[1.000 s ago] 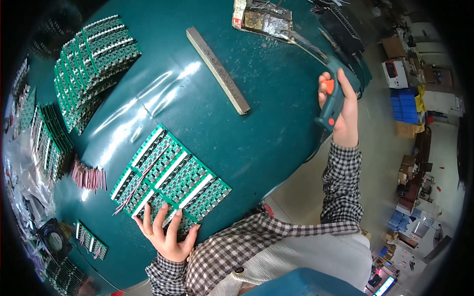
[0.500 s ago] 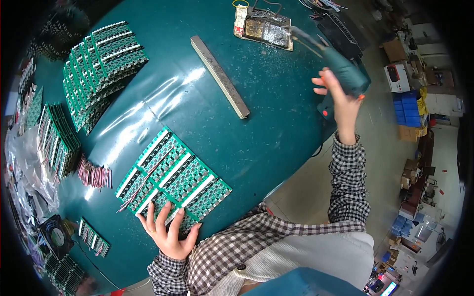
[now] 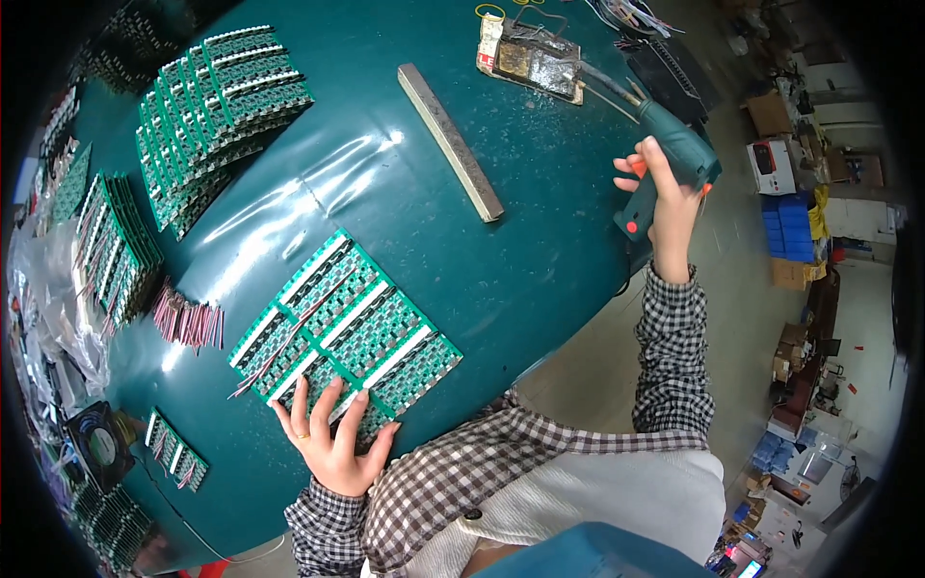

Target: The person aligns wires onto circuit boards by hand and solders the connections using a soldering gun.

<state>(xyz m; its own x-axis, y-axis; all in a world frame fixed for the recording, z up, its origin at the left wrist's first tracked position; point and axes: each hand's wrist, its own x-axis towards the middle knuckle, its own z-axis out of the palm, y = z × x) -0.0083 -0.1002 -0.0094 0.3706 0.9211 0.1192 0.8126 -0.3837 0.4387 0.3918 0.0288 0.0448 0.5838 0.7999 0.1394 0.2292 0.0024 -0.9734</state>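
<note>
My right hand (image 3: 673,207) is wrapped round the grip of a dark green soldering gun (image 3: 679,144) with orange buttons. Its long metal tip points left and reaches the edge of a soiled metal tray (image 3: 544,69) at the back of the table. My left hand (image 3: 339,448) lies with spread fingers on the near edge of a green circuit board panel (image 3: 385,328). White strips and rows of small parts cover the panel. Thin red and black wires (image 3: 279,349) lie across its left part.
A long grey bar (image 3: 450,143) lies mid-table. To the left stand stacked circuit boards (image 3: 217,116), another stack (image 3: 118,250) and a bundle of short wires (image 3: 188,318). A small board (image 3: 176,450) lies near a black fan (image 3: 99,445). Loose cables (image 3: 631,14) lie at the back right.
The soldering gun's tip has settled lower, at the tray's right edge, and its blur is gone. My left hand stays on the panel. The view has shifted slightly.
</note>
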